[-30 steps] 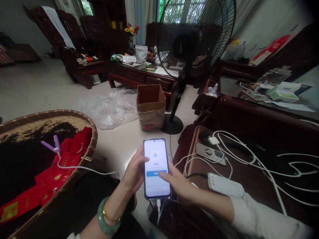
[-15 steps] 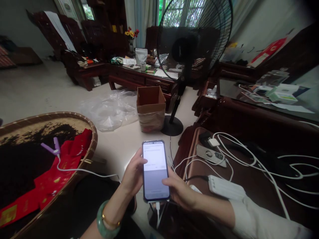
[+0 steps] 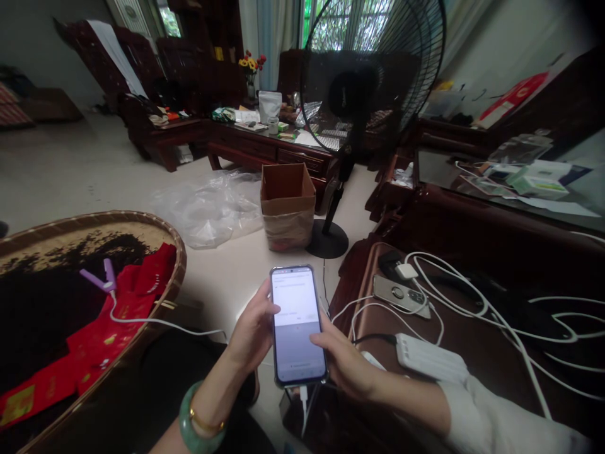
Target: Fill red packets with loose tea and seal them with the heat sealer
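A smartphone (image 3: 297, 343) with a lit screen is held upright between my two hands, low in the middle of the view. My left hand (image 3: 250, 328) wraps its left edge, thumb at the side of the screen. On the right edge, my right hand (image 3: 347, 359) grips it with the thumb over the lower screen. The screen's upper half is white and its lower half greyish; the text is too small to read. A white charging cable (image 3: 304, 410) is plugged into the phone's bottom end. The fingers behind the phone are hidden.
At left, a round woven basket (image 3: 177, 252) holds dark shreds, red packets (image 3: 137, 302) and a purple corded clip (image 3: 104, 277). A cardboard box (image 3: 288, 221), plastic sheet (image 3: 212, 214) and standing fan (image 3: 328, 236) are ahead. At right lie a second phone (image 3: 392, 293), power bank (image 3: 430, 356) and tangled cables.
The phone and both hands have shifted very slightly, the phone's lower end a little to the right. My grip stays the same.
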Demonstrator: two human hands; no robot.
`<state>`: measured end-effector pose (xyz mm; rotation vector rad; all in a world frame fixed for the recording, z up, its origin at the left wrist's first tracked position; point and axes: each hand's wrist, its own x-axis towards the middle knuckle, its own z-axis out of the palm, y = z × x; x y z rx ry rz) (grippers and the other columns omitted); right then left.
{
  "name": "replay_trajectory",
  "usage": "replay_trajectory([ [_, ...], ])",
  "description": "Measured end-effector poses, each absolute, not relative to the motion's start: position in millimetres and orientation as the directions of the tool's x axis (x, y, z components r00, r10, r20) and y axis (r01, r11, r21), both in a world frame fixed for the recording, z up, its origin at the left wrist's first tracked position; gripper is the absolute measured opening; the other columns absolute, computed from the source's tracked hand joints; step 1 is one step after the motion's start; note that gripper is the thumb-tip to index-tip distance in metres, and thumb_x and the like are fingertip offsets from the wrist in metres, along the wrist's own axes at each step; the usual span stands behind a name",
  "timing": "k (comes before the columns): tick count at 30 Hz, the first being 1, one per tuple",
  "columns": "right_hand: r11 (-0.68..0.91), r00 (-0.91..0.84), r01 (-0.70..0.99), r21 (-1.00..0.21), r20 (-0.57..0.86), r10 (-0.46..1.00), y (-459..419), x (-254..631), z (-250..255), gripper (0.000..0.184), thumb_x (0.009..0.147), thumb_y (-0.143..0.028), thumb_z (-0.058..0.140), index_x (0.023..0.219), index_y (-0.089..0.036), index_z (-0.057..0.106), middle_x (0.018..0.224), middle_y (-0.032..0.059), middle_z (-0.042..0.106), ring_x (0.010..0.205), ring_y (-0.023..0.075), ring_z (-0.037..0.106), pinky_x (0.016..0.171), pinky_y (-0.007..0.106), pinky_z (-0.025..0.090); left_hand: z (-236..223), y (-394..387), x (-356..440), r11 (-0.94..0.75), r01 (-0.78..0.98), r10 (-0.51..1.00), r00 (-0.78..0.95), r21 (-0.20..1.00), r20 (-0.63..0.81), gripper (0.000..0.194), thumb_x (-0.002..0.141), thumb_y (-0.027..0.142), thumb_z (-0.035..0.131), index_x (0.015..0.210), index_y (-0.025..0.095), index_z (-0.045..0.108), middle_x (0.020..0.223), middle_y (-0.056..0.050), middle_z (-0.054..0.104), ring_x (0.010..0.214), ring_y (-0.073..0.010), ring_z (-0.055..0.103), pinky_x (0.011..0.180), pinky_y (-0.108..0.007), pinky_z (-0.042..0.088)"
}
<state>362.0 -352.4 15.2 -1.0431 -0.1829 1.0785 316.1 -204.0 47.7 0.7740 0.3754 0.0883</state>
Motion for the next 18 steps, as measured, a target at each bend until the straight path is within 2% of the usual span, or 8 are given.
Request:
replay_trajectory([
  [5, 0.075, 0.49, -0.633, -0.77, -0.323, 0.81, -351.8, 360.1, 17.2, 0.067, 0.071, -0.036, 0.062, 0.134, -0.025, 0.039, 0.122, 0.0066, 0.058, 0.11, 0.0261, 0.055, 0.092, 0.042, 0.043, 44.3, -209.8, 320.0, 0.617, 0.053, 0.331, 0.888, 0.785, -0.32, 0.047, 0.067, 0.031, 0.073, 0.111, 0.016, 0.06, 0.091, -0.006, 0.07, 0.073, -0.0186, 0.063, 0.065, -0.026, 0.046],
  [9, 0.073, 0.468, -0.629, -0.774, -0.302, 0.831, -353.0, 359.5, 17.5, 0.068, 0.073, -0.039, 0.063, 0.135, -0.026, 0.038, 0.128, 0.0073, 0.055, 0.115, 0.026, 0.052, 0.097, 0.042, 0.04, 41.7, -212.7, 323.7, 0.572, 0.034, 0.418, 0.848, 0.819, -0.327, 0.047, 0.063, 0.037, 0.078, 0.102, 0.015, 0.062, 0.085, -0.005, 0.07, 0.065, -0.0167, 0.061, 0.061, -0.025, 0.045],
  [14, 0.058, 0.44, -0.634, -0.771, -0.298, 0.847, -354.4, 360.2, 18.1, 0.071, 0.074, -0.044, 0.063, 0.137, -0.027, 0.035, 0.129, 0.008, 0.054, 0.116, 0.0263, 0.052, 0.097, 0.044, 0.04, 42.0, -213.0, 322.4, 0.588, 0.031, 0.416, 0.845, 0.808, -0.335, 0.043, 0.064, 0.037, 0.077, 0.098, 0.014, 0.064, 0.078, -0.003, 0.068, 0.063, -0.016, 0.06, 0.062, -0.025, 0.045],
  [18, 0.051, 0.445, -0.652, -0.757, -0.327, 0.834, -354.0, 360.5, 18.1, 0.071, 0.072, -0.045, 0.065, 0.134, -0.026, 0.035, 0.129, 0.0081, 0.054, 0.115, 0.026, 0.053, 0.096, 0.044, 0.041, 39.6, -212.8, 320.4, 0.619, 0.002, 0.405, 0.856, 0.785, -0.321, 0.037, 0.071, 0.037, 0.071, 0.1, 0.016, 0.064, 0.084, -0.003, 0.069, 0.071, -0.0175, 0.063, 0.066, -0.026, 0.047],
])
